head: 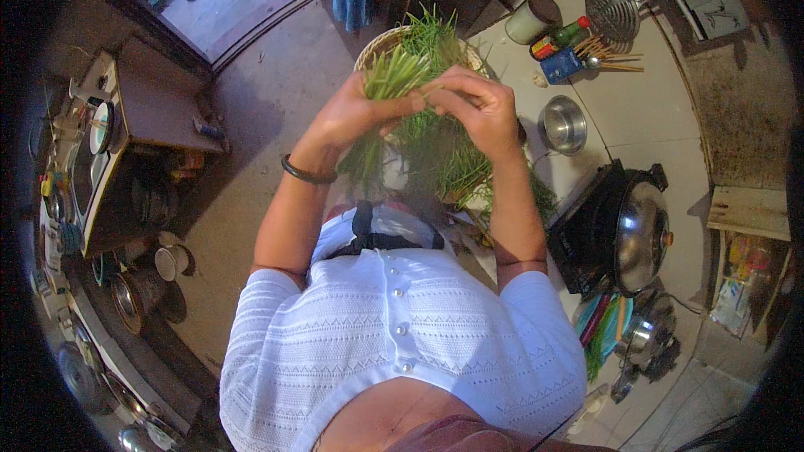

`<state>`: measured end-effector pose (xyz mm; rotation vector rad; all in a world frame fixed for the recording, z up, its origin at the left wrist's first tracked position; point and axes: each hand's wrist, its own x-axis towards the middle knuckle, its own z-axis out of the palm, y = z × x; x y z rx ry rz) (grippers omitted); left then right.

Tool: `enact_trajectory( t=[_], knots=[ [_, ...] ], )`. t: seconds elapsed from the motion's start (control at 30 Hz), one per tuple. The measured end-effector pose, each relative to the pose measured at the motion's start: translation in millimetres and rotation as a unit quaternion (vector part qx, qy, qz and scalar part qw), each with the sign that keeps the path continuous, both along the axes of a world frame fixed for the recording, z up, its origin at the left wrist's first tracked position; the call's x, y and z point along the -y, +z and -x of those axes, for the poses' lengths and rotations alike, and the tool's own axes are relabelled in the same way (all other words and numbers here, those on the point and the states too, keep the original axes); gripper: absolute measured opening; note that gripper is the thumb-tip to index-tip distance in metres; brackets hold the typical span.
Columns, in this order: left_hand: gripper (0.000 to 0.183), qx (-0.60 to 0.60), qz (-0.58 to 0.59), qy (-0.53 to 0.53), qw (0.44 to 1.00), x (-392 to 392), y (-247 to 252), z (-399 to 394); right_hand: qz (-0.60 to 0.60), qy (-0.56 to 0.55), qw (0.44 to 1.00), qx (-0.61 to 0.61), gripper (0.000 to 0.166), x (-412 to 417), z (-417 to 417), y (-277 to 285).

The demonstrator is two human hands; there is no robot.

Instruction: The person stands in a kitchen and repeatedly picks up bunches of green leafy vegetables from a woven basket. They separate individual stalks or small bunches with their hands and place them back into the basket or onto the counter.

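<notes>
My left hand (352, 107) grips a bunch of thin green stalks (391, 77). Its cut-looking pale ends point up and away from me, and the leafy part hangs below the fist. Opposite it, my right hand (487, 107) is curled with thumb and fingers pinched at the side of the bunch, apparently on a stalk. Both hands are slightly blurred. Behind them a woven basket (375, 47) holds more long, thin greens (433, 37). Further loose greens (465, 169) lie under and beside my right forearm.
On the tiled counter to the right are a steel bowl (564, 125), a green bottle (573, 32), a blue chopstick holder (561, 66) and a lidded pan (642, 238) on a black cooker (581, 232). A cabinet (157, 107) stands left, with a white cup (171, 262) on the floor.
</notes>
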<state>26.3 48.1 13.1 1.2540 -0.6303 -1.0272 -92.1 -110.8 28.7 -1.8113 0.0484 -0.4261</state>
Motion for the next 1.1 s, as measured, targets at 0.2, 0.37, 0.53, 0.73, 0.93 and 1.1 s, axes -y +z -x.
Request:
enact_trajectory(
  t=[0.2,0.37,0.53,0.73,0.93,1.1],
  knots=[
    [0.013,-0.016,0.017,-0.015,1.0,-2.1,10.0,-1.7,-0.08,-0.028,0.996,0.026,0.009,1.6,0.3,-2.2],
    [0.013,-0.032,0.012,0.007,0.999,-4.6,12.1,-2.8,-0.063,-0.09,0.993,-0.042,0.013,23.0,5.9,-19.7],
    [0.014,-0.012,0.014,0.048,0.999,-7.7,16.0,-8.8,-0.061,-0.033,0.997,-0.038,0.018,-14.6,-7.5,-21.3],
    [0.016,0.083,0.044,0.203,0.975,-20.7,14.4,-34.8,-0.075,0.183,0.963,-0.183,0.021,1.3,-9.8,-29.1],
    [0.021,0.063,0.046,0.314,0.946,-43.1,5.1,-58.4,-0.224,0.254,0.907,-0.248,0.025,14.2,-2.5,-46.7],
    [0.021,0.052,0.05,0.345,0.936,-57.6,-5.6,-63.6,-0.269,0.263,0.882,-0.285,0.03,14.5,0.9,-52.8]
  ],
)
